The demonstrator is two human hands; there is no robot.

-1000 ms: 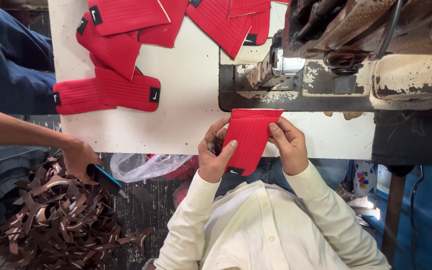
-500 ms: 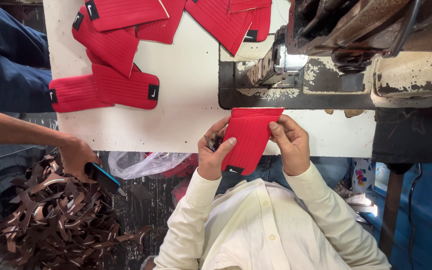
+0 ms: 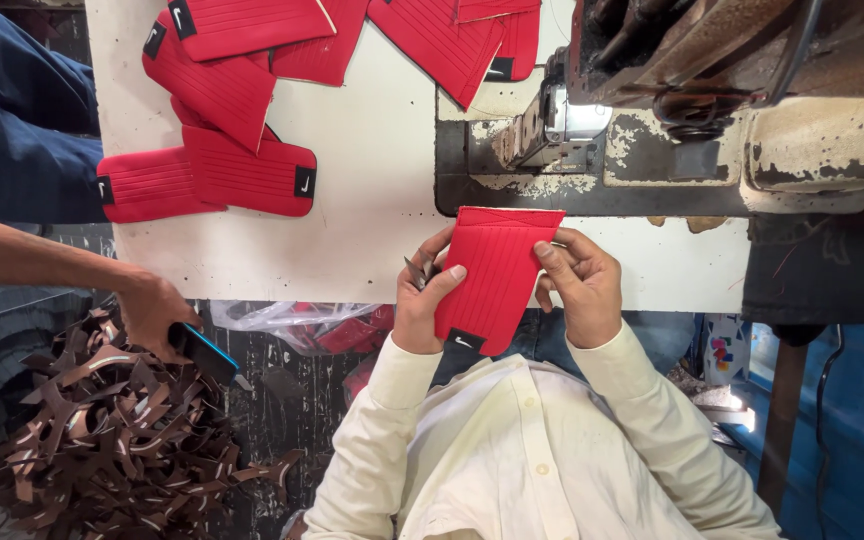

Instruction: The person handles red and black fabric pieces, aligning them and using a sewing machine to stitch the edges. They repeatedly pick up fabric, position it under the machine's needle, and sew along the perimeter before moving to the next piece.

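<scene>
Both of the person's hands hold 1 red quilted fabric piece (image 3: 495, 272) at the near edge of the white table (image 3: 372, 220), just in front of the worn sewing machine (image 3: 672, 110). The left hand (image 3: 427, 305) grips the piece along its left side, thumb laid across the ribbed face and fingers curled behind it; a small dark metal tool (image 3: 418, 272) (a thread snip, by the look of it) sits in the same hand, just beside the fabric edge. The right hand (image 3: 577, 285) is closed on the right side, thumb on top near the upper corner. The piece lies tilted, its wide end touching the machine bed and its narrow end, with a small black tab, over the person's cream shirt (image 3: 532, 450). More red pieces (image 3: 222, 140) lie spread over the far left of the table, well apart from the held one. At the left, another person's hand (image 3: 152, 310) holds a dark phone (image 3: 207, 352) above a pile of brown strips (image 3: 102, 430) on the floor.
</scene>
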